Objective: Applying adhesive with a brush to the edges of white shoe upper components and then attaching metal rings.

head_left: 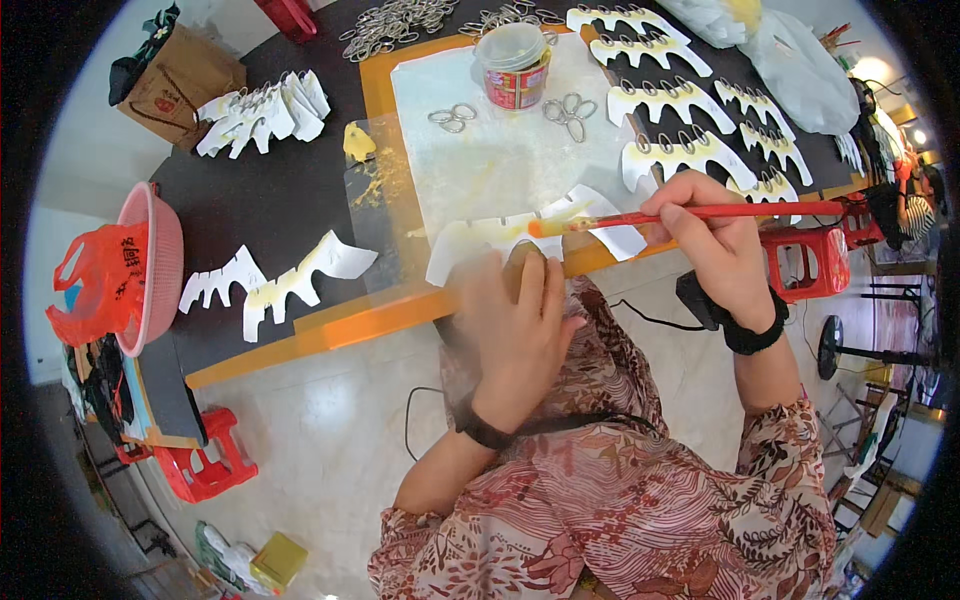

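White cut-out [478, 232]: yellow-stained and notched, it lies at the table's near edge, center, over the near end of a pale sheet [430, 170].
Right hand [710, 225]: from my remote post I see thumb and fingers closed around a red-handled brush [630, 217].
Bristles: yellow-tipped and pointing left, over the cut-out; I cannot tell whether they touch.
Left hand [515, 310]: blurred, fingers bent at the cut-out's near side, beside a dark rounded object [520, 268]; I cannot tell how far the grip is closed or what it has hold of.
Far center: I spot a tub [512, 75] on the sheet, with loose metal rings [573, 115] near it.
Right rows: more white pieces [680, 155], rings along their far edges.
Left side: two loose pieces [310, 275] rest near a pink basket [165, 270].
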{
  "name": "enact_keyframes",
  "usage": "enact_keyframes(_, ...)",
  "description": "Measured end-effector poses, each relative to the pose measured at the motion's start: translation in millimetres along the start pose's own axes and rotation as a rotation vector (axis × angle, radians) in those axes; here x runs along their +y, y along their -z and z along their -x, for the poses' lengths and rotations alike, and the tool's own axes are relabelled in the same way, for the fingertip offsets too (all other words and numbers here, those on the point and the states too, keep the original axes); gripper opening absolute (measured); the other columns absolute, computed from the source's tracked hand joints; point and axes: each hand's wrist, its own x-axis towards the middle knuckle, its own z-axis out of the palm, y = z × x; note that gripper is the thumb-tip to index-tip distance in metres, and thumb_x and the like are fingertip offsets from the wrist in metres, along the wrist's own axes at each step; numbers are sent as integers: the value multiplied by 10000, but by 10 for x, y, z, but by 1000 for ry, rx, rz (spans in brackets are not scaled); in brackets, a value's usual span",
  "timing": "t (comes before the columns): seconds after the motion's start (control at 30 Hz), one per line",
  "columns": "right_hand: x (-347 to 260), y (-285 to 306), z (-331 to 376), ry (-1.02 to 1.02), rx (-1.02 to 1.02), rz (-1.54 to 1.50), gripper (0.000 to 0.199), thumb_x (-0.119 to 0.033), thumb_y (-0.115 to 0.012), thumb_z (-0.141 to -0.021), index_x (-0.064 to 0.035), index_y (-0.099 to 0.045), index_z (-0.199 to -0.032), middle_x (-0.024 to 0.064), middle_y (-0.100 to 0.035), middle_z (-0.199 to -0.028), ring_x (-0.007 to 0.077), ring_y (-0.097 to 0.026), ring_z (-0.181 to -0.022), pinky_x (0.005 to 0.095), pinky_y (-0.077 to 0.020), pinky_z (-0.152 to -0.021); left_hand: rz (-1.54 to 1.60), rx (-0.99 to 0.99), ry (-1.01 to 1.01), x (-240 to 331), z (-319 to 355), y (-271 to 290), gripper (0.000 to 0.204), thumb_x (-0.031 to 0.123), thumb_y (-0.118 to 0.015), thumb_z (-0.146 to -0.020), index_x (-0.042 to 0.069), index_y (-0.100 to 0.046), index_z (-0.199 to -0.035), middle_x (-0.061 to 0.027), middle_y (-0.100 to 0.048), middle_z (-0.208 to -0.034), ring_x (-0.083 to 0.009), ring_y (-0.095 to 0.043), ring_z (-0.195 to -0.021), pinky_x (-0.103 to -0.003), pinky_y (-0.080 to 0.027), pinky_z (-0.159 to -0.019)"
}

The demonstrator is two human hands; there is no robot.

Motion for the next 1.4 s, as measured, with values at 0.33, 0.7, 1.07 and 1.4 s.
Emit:
enact_keyframes(0.33, 19, 72, 7, -43, 20, 19, 128, -82, -480, -889, 9, -569, -885, 13, -573, -752, 51, -509, -667, 200, -416, -610, 29, -3, 16, 33, 18, -46, 625, 379, -695, -689, 44, -513, -1184, -92, -416, -1252, -409, -336, -1177, -548, -214, -950)
enact_keyframes(0.7, -17, -102, -55, 9, -44, 43, 107, -72, -506, -862, 7, -576, -854, -1, -551, -737, 44, -489, -666, 199, -403, -593, -68, -80, -1, 109, 11, -16, 645, 411, -656, -724, 21, -499, -1213, -75, -405, -1288, -442, -304, -1216, -592, -173, -978)
enact_keyframes(1.07, -41, 2, 1, 3, 6, 6, 120, -74, -488, -866, 9, -573, -858, -1, -557, -752, 37, -476, -668, 191, -387, -592, -25, -39, 22, 119, -13, -19, 624, 352, -702, -690, 37, -513, -1194, -63, -440, -1262, -421, -320, -1207, -591, -154, -987)
enact_keyframes(1.4, 3, 103, 35, 28, 103, 5, 132, -71, -474, -878, 7, -580, -877, 5, -560, -738, 50, -507, -677, 197, -412, -621, 84, 8, 21, 99, -58, -77, 632, 311, -722, -676, -29, -500, -1160, -113, -455, -1208, -364, -342, -1220, -563, -167, -1011)
